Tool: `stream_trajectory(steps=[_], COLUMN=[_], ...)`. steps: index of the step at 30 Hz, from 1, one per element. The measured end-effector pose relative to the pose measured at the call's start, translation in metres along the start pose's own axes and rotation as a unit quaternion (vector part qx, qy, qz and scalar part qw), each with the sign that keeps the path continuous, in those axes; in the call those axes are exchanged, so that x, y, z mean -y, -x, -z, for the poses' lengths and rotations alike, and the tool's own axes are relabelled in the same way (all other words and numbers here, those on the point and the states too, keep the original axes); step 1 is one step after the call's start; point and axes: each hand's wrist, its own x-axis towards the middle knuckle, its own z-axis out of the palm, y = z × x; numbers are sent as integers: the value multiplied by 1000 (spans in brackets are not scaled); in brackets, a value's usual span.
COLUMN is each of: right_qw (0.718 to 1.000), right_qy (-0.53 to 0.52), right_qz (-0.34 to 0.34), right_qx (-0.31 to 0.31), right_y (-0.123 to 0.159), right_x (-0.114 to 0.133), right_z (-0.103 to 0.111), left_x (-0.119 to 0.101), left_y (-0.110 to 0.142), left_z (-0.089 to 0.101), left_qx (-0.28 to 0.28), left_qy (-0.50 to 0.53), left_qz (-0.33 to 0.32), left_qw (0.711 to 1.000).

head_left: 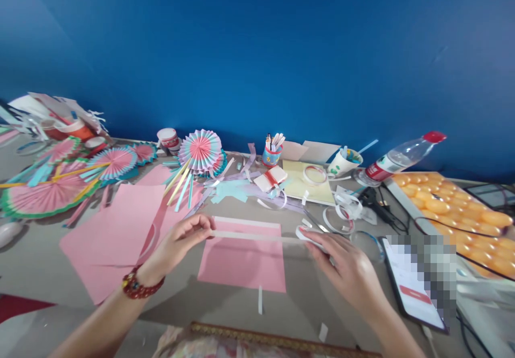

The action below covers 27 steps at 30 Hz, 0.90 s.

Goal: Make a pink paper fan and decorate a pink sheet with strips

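My left hand [183, 242] pinches the free end of a white tape strip [253, 235] stretched level above a pink paper sheet [243, 261]. My right hand [341, 264] grips the white tape roll [308, 235] at the strip's other end, fingers curled over it. Both hands hover just above the grey table [306, 299]. A red bead bracelet [139, 288] sits on my left wrist.
Larger pink sheets [116, 234] lie to the left, with folded paper fans [199, 151] and coloured strips behind. A pen cup [271, 154], paper cup [341, 162], lying plastic bottle [396, 159], tape rings, a phone [412, 285] and a tray of orange balls [462, 207] stand right.
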Motion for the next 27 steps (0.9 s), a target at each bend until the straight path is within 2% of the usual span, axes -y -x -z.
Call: stream_trajectory(steps=[5,11,14,20,27], right_qw=[1000,1000,999,998,999], right_qy=[-2,24,37,59,44], right_qz=[6,15,14,12,12], right_qx=[7,1,4,15,21], right_y=[-6,-11,-10,-14,-6], right_x=[1,-7,-17,-30,-25], right_z=[-5,-12,-15,-23,-27], left_x=[14,39,41,35,32], left_y=[-4,-16,-25,-44,-14], left_z=[0,-6,-11,-18,-24], left_qx=[16,58,59,22,-25], left_qy=[107,197,166,85,16], left_qz=[39,119,97,29,21], left_qw=[993,972,980,996,999])
